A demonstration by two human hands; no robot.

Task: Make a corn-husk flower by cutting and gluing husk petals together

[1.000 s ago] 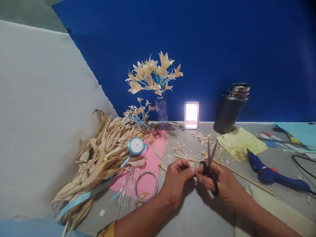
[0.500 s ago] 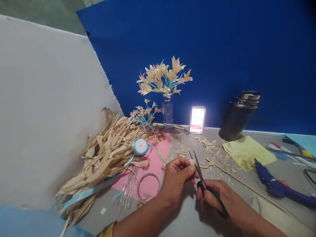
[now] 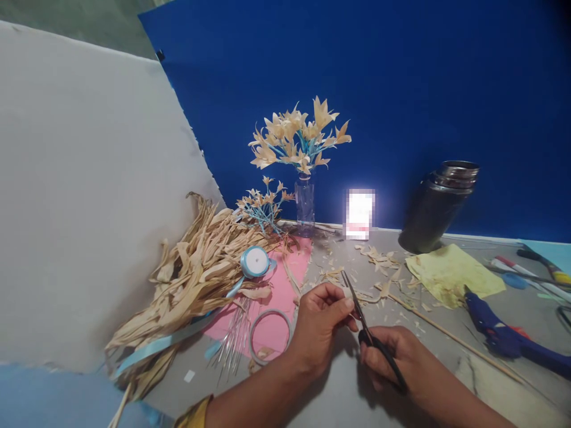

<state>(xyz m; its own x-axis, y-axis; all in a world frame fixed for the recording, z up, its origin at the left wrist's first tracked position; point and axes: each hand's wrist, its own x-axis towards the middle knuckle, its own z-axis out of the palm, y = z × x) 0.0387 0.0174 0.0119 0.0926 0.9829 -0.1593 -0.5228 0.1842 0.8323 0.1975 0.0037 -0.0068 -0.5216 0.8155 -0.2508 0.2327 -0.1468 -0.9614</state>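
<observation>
My left hand (image 3: 323, 318) pinches a small pale piece of dried husk (image 3: 347, 292) between thumb and fingers; most of it is hidden by the fingertips. My right hand (image 3: 392, 359) is closed around the black handles of a pair of scissors (image 3: 363, 318). The scissor blades point up and away, close together, right beside the husk piece and my left fingertips. Behind my hands, husk scraps (image 3: 379, 258) lie scattered on the grey table (image 3: 330, 392).
Dried husks (image 3: 191, 273) are heaped at left, with a blue ribbon spool (image 3: 255, 261), tape ring (image 3: 251, 340) and wires (image 3: 232, 345). Husk flowers (image 3: 294, 134) stand in a clear bottle (image 3: 305, 205). At right are a dark flask (image 3: 435, 208), yellow cloth (image 3: 455, 273), stick (image 3: 459, 336) and blue glue gun (image 3: 495, 333).
The scissor blades were spread apart and have closed together beside the husk piece. My left hand keeps its pinch. The whole view has shifted slightly.
</observation>
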